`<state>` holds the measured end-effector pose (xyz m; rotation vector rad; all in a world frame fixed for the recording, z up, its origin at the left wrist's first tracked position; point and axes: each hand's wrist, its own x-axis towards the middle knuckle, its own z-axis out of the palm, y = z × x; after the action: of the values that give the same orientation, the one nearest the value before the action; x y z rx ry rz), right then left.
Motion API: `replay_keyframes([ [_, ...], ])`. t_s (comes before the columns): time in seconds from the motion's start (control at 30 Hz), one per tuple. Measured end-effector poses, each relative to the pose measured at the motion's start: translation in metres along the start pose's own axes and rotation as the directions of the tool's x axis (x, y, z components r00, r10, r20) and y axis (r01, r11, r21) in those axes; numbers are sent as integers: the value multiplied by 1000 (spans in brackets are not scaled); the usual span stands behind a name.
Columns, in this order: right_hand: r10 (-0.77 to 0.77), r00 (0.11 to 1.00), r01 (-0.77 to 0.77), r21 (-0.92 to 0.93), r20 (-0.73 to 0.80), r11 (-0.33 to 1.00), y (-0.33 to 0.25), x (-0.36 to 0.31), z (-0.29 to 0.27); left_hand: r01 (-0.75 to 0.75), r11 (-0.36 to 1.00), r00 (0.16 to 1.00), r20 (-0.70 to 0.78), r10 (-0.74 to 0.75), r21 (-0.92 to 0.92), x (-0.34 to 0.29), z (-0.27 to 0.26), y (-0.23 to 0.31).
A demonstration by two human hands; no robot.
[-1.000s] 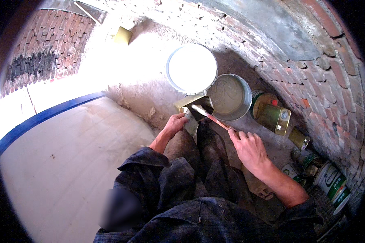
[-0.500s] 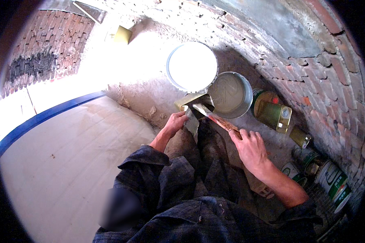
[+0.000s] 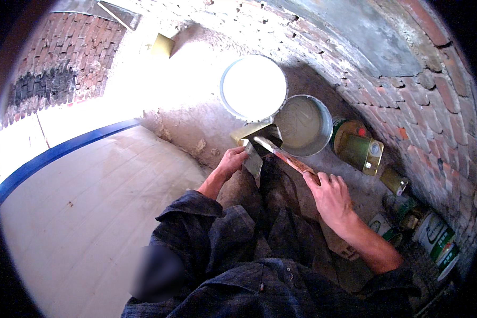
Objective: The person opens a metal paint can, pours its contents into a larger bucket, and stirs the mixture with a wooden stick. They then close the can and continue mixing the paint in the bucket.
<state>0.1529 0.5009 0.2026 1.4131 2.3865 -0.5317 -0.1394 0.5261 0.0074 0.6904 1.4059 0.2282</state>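
Note:
In front of my knees my left hand is closed on the near edge of a cut-open rectangular metal tin, brassy outside and dark inside. My right hand grips the near end of a paint-smeared flat stick, reddish brown along its length and whitish at the far end. That pale end lies at the tin's opening; whether it touches the tin inside I cannot tell. Just beyond the tin stand a bucket with glaring white contents and a bucket of greyish liquid.
A rectangular gold can, a smaller tin and several paint buckets line the brick wall on the right. To my left is a large pale panel with a blue edge. Another gold piece lies far off.
The view has shifted very slightly. My right hand and the stick have moved a little to the right and down; both grips stay the same.

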Motion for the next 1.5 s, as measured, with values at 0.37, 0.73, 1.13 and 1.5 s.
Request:
replay_keyframes([
  [0.37,403,844,-483,828,355,284,70,-50,48,36,997,999,-13,-35,63,1,7,14],
  [0.73,566,654,-669,733,502,124,107,16,185,85,977,996,-27,-81,195,-2,13,36],
  [1.13,734,539,-753,627,414,200,137,155,406,65,997,998,17,-66,51,-7,29,43],
  [1.5,677,663,-385,921,321,-60,103,11,336,103,992,995,-25,-101,72,-7,22,37],
])
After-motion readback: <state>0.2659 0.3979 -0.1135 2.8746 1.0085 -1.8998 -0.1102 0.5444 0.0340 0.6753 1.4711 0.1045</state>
